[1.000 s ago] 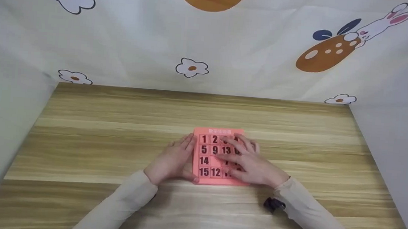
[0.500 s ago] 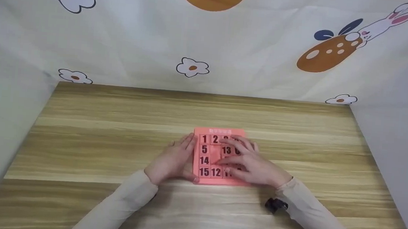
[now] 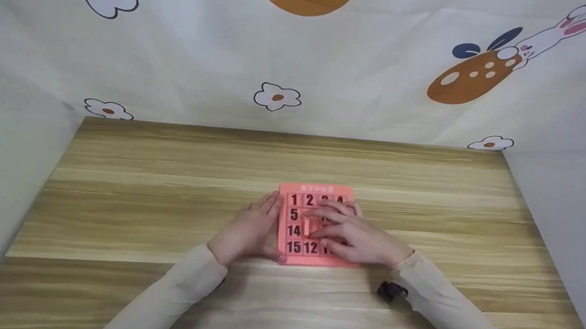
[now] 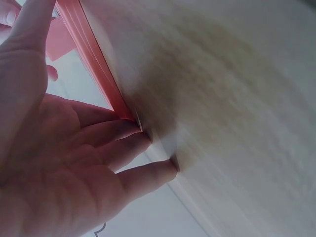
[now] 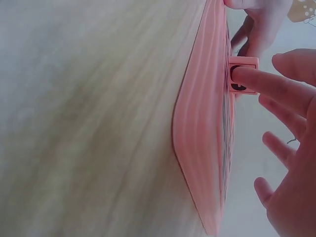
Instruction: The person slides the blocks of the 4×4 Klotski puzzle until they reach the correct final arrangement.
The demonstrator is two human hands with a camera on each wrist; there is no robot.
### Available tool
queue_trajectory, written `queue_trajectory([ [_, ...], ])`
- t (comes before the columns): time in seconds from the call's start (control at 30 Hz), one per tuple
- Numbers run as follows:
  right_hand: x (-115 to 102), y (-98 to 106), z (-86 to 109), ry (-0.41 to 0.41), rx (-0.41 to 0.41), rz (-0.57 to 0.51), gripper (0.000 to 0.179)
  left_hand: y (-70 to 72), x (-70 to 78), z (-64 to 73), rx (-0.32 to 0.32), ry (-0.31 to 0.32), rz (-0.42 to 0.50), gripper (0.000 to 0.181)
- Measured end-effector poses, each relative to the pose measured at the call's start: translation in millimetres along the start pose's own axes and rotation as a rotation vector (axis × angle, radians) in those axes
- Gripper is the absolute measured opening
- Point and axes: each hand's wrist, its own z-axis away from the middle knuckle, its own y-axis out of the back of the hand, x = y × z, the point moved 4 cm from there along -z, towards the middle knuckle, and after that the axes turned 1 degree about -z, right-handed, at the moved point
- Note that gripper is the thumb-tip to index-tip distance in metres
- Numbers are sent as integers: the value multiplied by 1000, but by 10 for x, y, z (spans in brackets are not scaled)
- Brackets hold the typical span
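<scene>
A pink number slide puzzle [image 3: 311, 261] lies on the table between both hands. My left hand [image 3: 248, 232] rests along its left side, fingers straight, thumb at the lower left corner; in the left wrist view the fingertips [image 4: 138, 129] meet the pink edge. My right hand [image 3: 363, 238] is over the puzzle's right part with fingers spread. One numbered tile [image 5: 244, 61] stands up out of the frame on edge, its number facing the right hand. The index finger [image 5: 269, 86] touches that face, and the thumb [image 5: 296, 61] is apart from it. Several tiles are hidden under the hand.
The wood-grain table [image 3: 168, 154] extends around the puzzle. A printed curtain [image 3: 203, 47] hangs behind it, and pale panels flank the sides. A small black object [image 3: 392, 291] is at the right wrist, beside the cuff.
The tile marked 9 has left its flat place in the second row, and a tile now stands on edge near there. The right hand's fingers have shifted slightly; the left hand has stayed put.
</scene>
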Motion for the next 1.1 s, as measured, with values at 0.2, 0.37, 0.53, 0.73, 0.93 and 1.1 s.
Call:
queue_trajectory([
  [0.2,-12,-13,-36,6,-19,-35,25,-2,-7,-10,-8,3,-4,129],
  [0.37,10,31,-29,14,43,-40,26,-3,-4,-11,-8,4,-11,129],
  [0.53,55,69,-24,-14,110,-45,30,-5,-9,-11,-4,3,-16,130],
  [0.73,111,88,-27,-87,160,-21,30,2,-9,-5,2,-2,-9,130],
  [0.93,127,81,-44,-151,153,-2,31,3,-6,-2,1,-6,-18,130],
  [1.1,117,61,-91,-190,133,46,39,2,-4,-3,3,-7,-25,131],
])
